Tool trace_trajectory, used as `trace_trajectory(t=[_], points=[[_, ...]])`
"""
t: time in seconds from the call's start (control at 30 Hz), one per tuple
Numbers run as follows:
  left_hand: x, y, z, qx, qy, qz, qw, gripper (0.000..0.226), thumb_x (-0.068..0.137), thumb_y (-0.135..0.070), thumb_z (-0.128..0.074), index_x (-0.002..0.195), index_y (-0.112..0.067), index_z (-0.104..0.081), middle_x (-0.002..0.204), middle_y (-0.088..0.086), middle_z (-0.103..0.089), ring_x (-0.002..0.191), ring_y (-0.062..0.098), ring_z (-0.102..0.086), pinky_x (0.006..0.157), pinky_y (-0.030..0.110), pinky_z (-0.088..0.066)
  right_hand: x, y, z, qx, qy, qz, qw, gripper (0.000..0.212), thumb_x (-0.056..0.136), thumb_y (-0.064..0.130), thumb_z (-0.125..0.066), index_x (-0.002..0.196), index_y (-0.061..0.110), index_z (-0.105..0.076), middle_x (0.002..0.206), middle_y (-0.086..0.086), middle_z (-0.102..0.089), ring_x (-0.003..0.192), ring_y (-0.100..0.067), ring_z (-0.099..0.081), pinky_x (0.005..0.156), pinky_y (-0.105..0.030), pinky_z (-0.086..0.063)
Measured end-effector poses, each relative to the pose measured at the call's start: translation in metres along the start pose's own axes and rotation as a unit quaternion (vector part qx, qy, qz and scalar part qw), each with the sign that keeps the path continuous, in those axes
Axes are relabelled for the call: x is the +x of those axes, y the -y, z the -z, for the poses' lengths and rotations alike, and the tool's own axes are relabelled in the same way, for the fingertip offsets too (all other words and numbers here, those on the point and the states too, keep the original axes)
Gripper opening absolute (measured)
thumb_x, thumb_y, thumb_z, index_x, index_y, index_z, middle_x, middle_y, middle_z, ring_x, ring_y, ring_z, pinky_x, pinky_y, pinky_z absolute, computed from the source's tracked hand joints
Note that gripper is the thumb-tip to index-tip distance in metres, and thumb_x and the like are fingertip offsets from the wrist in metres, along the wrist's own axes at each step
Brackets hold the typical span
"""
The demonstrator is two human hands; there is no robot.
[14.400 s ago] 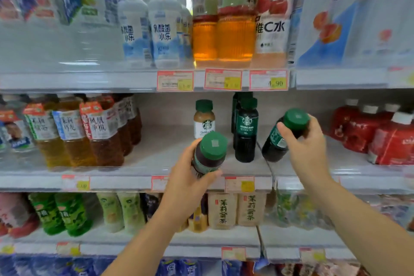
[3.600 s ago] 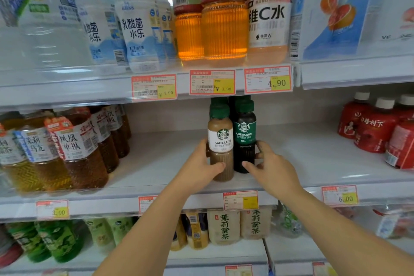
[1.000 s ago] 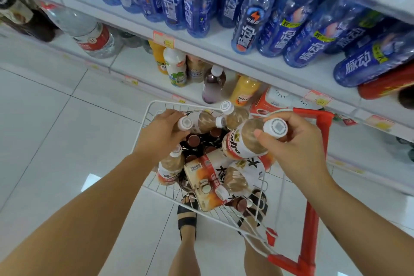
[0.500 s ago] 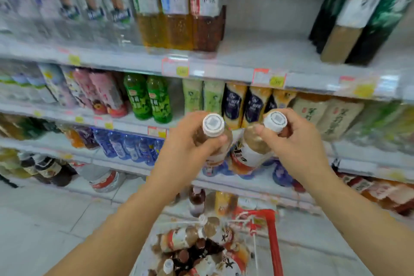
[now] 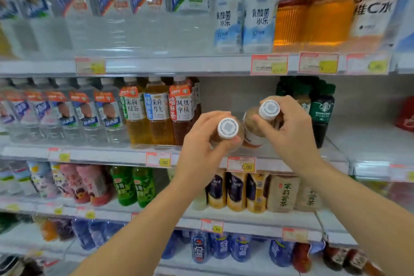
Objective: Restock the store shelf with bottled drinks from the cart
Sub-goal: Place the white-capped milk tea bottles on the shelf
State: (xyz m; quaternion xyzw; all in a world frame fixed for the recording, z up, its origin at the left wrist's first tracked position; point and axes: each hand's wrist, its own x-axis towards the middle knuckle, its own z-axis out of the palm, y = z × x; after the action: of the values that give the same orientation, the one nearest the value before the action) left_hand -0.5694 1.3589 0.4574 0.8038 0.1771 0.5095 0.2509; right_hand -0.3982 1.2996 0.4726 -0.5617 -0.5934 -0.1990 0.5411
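White-capped bottles, two; hands, two.

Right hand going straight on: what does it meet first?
For the right hand the way looks free into the shelf gap to the back wall; coffee bottles stand close on its right, depth unclear.

Single head-worn wide-angle view, facing forward, close to stocked shelf, arms reaching in from below
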Motion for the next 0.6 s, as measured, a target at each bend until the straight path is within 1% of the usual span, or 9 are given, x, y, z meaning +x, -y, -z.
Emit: trace_trajectory(t=[0.1,0.17,0.27,0.33,0.4,0.47,0.5,0.53,0.6], points=[[0.006,0.012,-0.011,0.012,-0.029,0.005,0.999,0.033,0.083,-0.016,-0.067,0.11,-0.03,-0.057,0.118,-0.02,-0.052,0.116,-0.004,-0.046,0.097,0.009,-0.036,0.005,-0.011,-0.006,0.001,-0.003,0.002,1.0,0.028,0.082,0.035,-0.061,0.097,0.012,-0.058,0.087,0.003,-0.053,0.082,-0.013,-0.05,0.076,-0.021,-0.039],[0.01,0.017,-0.017,0.008,-0.044,0.019,0.999,0.034,0.083,-0.017,-0.066,0.107,-0.038,-0.055,0.119,-0.022,-0.051,0.12,-0.001,-0.044,0.099,0.012,-0.035,0.009,-0.015,-0.01,0.001,-0.002,-0.005,1.0,0.025,0.081,0.031,-0.064,0.097,0.012,-0.059,0.087,0.004,-0.053,0.082,-0.011,-0.049,0.076,-0.014,-0.036],[0.018,0.022,-0.021,-0.019,-0.059,0.056,0.997,0.041,0.083,-0.015,-0.066,0.102,-0.047,-0.051,0.116,-0.024,-0.052,0.114,-0.006,-0.046,0.094,0.006,-0.035,0.012,-0.024,-0.019,-0.008,0.014,-0.031,0.999,0.025,0.078,0.031,-0.065,0.096,0.014,-0.061,0.085,0.005,-0.054,0.083,-0.011,-0.046,0.076,-0.007,-0.032],[0.023,0.026,-0.023,-0.032,-0.065,0.072,0.995,0.039,0.083,-0.014,-0.066,0.103,-0.044,-0.053,0.115,-0.022,-0.052,0.11,-0.009,-0.048,0.09,0.004,-0.035,0.017,-0.032,-0.025,-0.005,0.008,-0.056,0.998,0.023,0.078,0.03,-0.068,0.095,0.015,-0.062,0.085,0.006,-0.053,0.084,-0.011,-0.045,0.076,-0.004,-0.03],[0.029,0.031,-0.025,-0.049,-0.074,0.091,0.992,0.033,0.084,-0.016,-0.065,0.106,-0.04,-0.055,0.114,-0.02,-0.054,0.107,-0.009,-0.05,0.09,0.008,-0.039,0.026,-0.039,-0.032,0.029,-0.006,-0.103,0.994,0.021,0.079,0.028,-0.071,0.095,0.017,-0.062,0.087,0.008,-0.049,0.085,-0.01,-0.047,0.078,-0.005,-0.031],[0.036,0.034,-0.028,-0.073,-0.083,0.119,0.987,0.031,0.085,-0.018,-0.064,0.104,-0.041,-0.055,0.112,-0.018,-0.056,0.103,-0.008,-0.052,0.088,0.013,-0.043,0.035,-0.046,-0.042,0.077,0.001,-0.165,0.983,0.02,0.081,0.031,-0.067,0.096,0.02,-0.059,0.092,0.008,-0.049,0.09,-0.011,-0.052,0.083,-0.016,-0.037],[0.04,0.035,-0.029,-0.084,-0.089,0.129,0.984,0.031,0.086,-0.019,-0.064,0.102,-0.043,-0.054,0.111,-0.017,-0.056,0.101,-0.009,-0.053,0.087,0.015,-0.043,0.037,-0.051,-0.049,0.099,0.013,-0.195,0.976,0.022,0.081,0.034,-0.066,0.097,0.022,-0.057,0.096,0.006,-0.052,0.093,-0.013,-0.054,0.084,-0.022,-0.039],[0.044,0.036,-0.031,-0.093,-0.097,0.135,0.982,0.03,0.086,-0.02,-0.065,0.099,-0.044,-0.054,0.111,-0.015,-0.057,0.099,-0.009,-0.054,0.087,0.016,-0.044,0.038,-0.055,-0.055,0.119,0.03,-0.223,0.967,0.027,0.08,0.036,-0.067,0.1,0.023,-0.055,0.1,0.003,-0.056,0.096,-0.014,-0.056,0.083,-0.024,-0.041],[0.051,0.037,-0.034,-0.1,-0.11,0.143,0.978,0.029,0.085,-0.021,-0.065,0.097,-0.044,-0.054,0.11,-0.011,-0.059,0.096,-0.008,-0.054,0.086,0.018,-0.044,0.036,-0.063,-0.067,0.153,0.063,-0.265,0.95,0.045,0.076,0.036,-0.073,0.113,0.025,-0.051,0.105,0.007,-0.061,0.098,-0.009,-0.058,0.078,-0.016,-0.043]])
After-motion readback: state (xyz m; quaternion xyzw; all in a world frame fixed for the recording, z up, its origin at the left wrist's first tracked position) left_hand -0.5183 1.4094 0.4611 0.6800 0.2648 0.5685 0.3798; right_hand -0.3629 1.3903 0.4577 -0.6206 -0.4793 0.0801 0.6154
